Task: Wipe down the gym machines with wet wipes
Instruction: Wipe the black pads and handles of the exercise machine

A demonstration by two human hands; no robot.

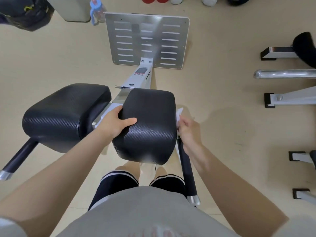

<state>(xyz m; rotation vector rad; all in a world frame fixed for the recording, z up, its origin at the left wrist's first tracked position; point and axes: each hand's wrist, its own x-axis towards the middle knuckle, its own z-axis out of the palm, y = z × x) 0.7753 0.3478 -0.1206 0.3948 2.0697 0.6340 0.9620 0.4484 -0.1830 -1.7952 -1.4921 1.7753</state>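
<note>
while the left hand [118, 123] steadies the right pad [148, 124], thumb on top and fingers curled over its inner edge, the right hand [189, 132] pinches the wet wipe [179, 115] against the pad's outer side, best drawn in long, overlapping, firm strokes.

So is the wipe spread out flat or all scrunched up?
Scrunched up. The wet wipe is bunched in the right hand, pressed against the side of the right pad.

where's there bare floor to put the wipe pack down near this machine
Bare beige floor lies between the slotted steel footplate and the grey machine feet at right. More lies left of the footplate, beyond the left black padded cushion. It is crowded by the blue bottle.
</note>
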